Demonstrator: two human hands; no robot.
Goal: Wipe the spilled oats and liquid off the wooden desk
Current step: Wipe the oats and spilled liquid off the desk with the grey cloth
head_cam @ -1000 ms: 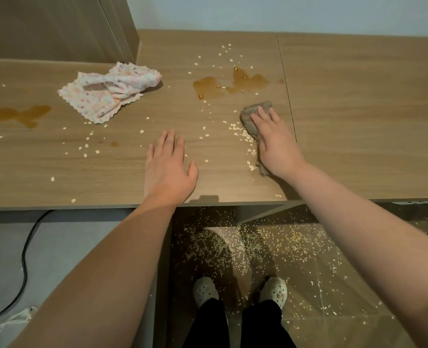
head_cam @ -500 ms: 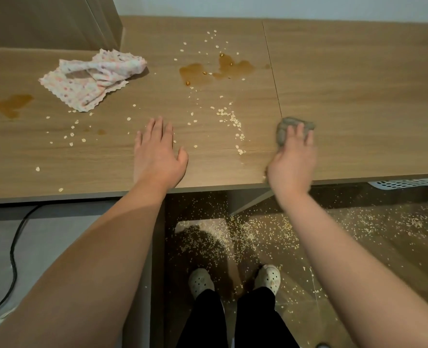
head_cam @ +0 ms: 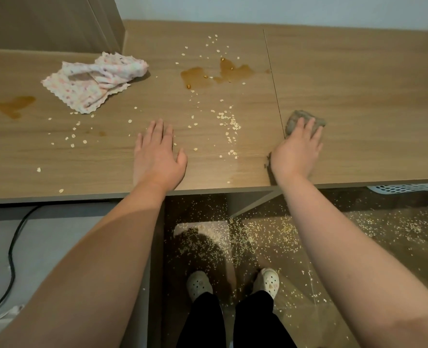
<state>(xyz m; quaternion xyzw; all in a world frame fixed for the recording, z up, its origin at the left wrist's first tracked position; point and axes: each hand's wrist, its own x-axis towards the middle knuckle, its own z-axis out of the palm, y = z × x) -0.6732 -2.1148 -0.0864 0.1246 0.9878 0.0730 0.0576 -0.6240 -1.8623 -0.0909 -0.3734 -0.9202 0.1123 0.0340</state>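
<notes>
My right hand [head_cam: 297, 151] presses flat on a grey cloth [head_cam: 295, 118] on the wooden desk [head_cam: 358, 96], just right of the seam between the two tops. My left hand [head_cam: 157, 154] lies flat and open on the desk near its front edge, holding nothing. Loose oats [head_cam: 229, 124] lie scattered between the two hands and further left. A brown puddle [head_cam: 218, 74] with oats in it sits at the back middle. A second brown puddle [head_cam: 9, 105] lies at the far left.
A crumpled pink-patterned white cloth [head_cam: 95, 81] lies at the back left beside a wooden cabinet side [head_cam: 57, 23]. Oats cover the floor [head_cam: 258, 242] around my feet. A black cable [head_cam: 12, 259] runs over the floor at left. A white perforated tray [head_cam: 406, 188] shows under the desk's right edge.
My right hand has swept the grey cloth from the oat trail at the middle rightward across the seam, leaving a line of oats. My left hand has stayed flat in place.
</notes>
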